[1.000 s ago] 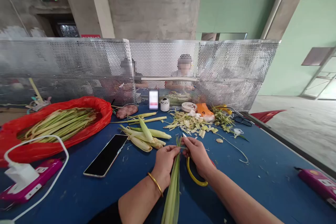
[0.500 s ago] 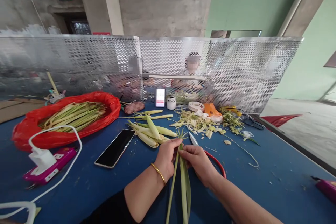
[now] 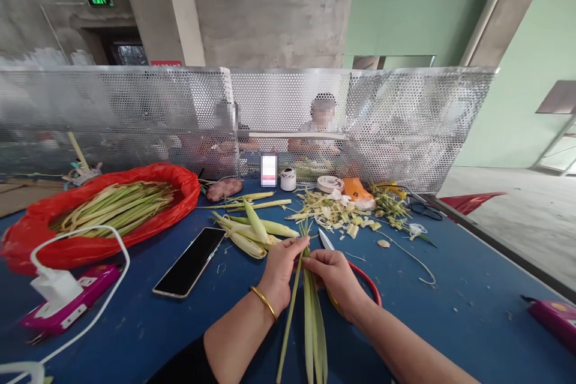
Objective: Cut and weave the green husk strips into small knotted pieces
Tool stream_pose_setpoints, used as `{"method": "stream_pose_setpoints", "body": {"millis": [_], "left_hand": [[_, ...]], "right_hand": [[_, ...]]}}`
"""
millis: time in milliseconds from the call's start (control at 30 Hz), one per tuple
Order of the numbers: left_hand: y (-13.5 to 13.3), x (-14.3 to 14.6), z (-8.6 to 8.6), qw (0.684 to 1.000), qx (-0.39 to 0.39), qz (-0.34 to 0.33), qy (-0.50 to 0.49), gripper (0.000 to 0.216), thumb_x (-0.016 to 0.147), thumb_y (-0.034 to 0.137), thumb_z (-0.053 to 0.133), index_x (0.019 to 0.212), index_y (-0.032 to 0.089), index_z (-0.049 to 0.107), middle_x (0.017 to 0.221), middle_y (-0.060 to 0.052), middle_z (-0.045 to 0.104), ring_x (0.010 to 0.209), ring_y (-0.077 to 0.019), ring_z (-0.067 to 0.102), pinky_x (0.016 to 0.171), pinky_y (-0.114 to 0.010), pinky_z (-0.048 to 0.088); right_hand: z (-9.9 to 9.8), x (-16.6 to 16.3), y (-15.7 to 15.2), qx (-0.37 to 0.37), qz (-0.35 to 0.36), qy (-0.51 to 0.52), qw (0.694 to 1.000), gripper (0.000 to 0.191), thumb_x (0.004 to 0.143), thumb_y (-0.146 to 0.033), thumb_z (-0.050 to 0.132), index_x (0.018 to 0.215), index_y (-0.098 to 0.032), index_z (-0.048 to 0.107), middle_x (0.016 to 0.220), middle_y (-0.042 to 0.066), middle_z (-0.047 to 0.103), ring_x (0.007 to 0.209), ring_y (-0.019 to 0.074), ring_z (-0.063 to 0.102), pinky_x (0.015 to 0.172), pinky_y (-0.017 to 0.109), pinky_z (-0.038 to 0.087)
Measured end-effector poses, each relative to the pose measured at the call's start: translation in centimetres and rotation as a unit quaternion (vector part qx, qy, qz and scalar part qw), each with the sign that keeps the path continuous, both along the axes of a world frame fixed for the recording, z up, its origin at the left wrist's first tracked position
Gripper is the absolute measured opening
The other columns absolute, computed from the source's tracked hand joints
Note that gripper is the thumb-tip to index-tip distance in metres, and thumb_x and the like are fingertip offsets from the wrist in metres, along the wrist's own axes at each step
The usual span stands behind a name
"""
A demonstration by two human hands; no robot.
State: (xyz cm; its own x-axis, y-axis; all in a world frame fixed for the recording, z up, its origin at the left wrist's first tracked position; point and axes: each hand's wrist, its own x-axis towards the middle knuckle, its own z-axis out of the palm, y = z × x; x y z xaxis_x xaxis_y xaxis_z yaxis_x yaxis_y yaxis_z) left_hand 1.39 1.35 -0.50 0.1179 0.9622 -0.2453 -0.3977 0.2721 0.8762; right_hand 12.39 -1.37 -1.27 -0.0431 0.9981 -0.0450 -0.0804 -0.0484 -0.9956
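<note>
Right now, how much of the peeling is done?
Done: a small pile of peeled shoots lies by the phone, with scraps behind. In hand: the left hand and right hand pinch one leafy stalk at its top. Left: the red bag holds many green stalks, so most seems to remain.

Produce-trimming workshop, bare concrete walls (image 3: 270, 6), perforated metal partition (image 3: 396, 114), blue worktable (image 3: 450, 312)
</note>
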Motion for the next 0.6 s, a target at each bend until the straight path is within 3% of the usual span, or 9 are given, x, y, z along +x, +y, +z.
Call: {"method": "stream_pose_setpoints", "body": {"millis": [167, 300, 400, 500, 600], "left_hand": [[0.2, 0.0, -0.3, 1.000, -0.012, 0.016, 0.003, 0.034, 0.049, 0.036, 0.083, 0.062, 0.014, 0.061, 0.051, 0.003, 0.054, 0.046, -0.0093, 0.049, 0.050, -0.023, 0.039], [0.0, -0.2, 0.3, 1.000, 0.004, 0.011, 0.027, 0.037, 0.058, 0.048, 0.077, 0.069, 0.014, 0.065, 0.064, -0.002, 0.063, 0.059, -0.0142, 0.057, 0.057, -0.025, 0.043], [-0.1, -0.5, 1.0, 0.989, 0.083, 0.027, 0.121, 0.030, 0.072, 0.046, 0.066, 0.077, 0.017, 0.065, 0.072, -0.005, 0.068, 0.069, -0.0186, 0.063, 0.061, -0.026, 0.044], [0.0, -1.1, 1.7, 0.954, 0.210, 0.031, 0.210, 0.018, 0.078, 0.037, 0.061, 0.085, 0.021, 0.067, 0.072, -0.005, 0.069, 0.069, -0.0197, 0.064, 0.066, -0.027, 0.046], [0.2, -1.6, 2.1, 0.938, 0.271, -0.028, 0.214, 0.021, 0.078, 0.032, 0.061, 0.095, 0.025, 0.072, 0.083, -0.006, 0.073, 0.074, -0.0212, 0.066, 0.072, -0.027, 0.047]], "right_hand": [[0.1, -0.2, -0.1, 0.008, 0.002, -0.011, 1.000, 0.042, 0.064, -0.053, 0.071, 0.051, -0.018, 0.053, 0.045, -0.005, 0.041, 0.044, 0.0086, 0.036, 0.045, 0.023, 0.029], [0.4, 0.3, 0.0, 0.005, -0.016, -0.008, 1.000, 0.042, 0.065, -0.054, 0.069, 0.053, -0.018, 0.051, 0.046, -0.006, 0.039, 0.044, 0.0077, 0.032, 0.045, 0.023, 0.026], [0.6, 1.0, 0.3, 0.008, -0.037, 0.000, 0.999, 0.040, 0.068, -0.053, 0.066, 0.057, -0.018, 0.051, 0.048, -0.006, 0.038, 0.044, 0.0075, 0.032, 0.045, 0.023, 0.026], [0.7, 1.5, 0.7, -0.005, -0.049, 0.025, 0.998, 0.038, 0.069, -0.052, 0.067, 0.059, -0.019, 0.051, 0.049, -0.007, 0.039, 0.043, 0.0069, 0.031, 0.043, 0.022, 0.024], [0.7, 1.5, 0.7, -0.046, -0.028, 0.050, 0.997, 0.037, 0.065, -0.050, 0.070, 0.060, -0.018, 0.053, 0.047, -0.007, 0.040, 0.041, 0.0058, 0.031, 0.042, 0.020, 0.023]]}}
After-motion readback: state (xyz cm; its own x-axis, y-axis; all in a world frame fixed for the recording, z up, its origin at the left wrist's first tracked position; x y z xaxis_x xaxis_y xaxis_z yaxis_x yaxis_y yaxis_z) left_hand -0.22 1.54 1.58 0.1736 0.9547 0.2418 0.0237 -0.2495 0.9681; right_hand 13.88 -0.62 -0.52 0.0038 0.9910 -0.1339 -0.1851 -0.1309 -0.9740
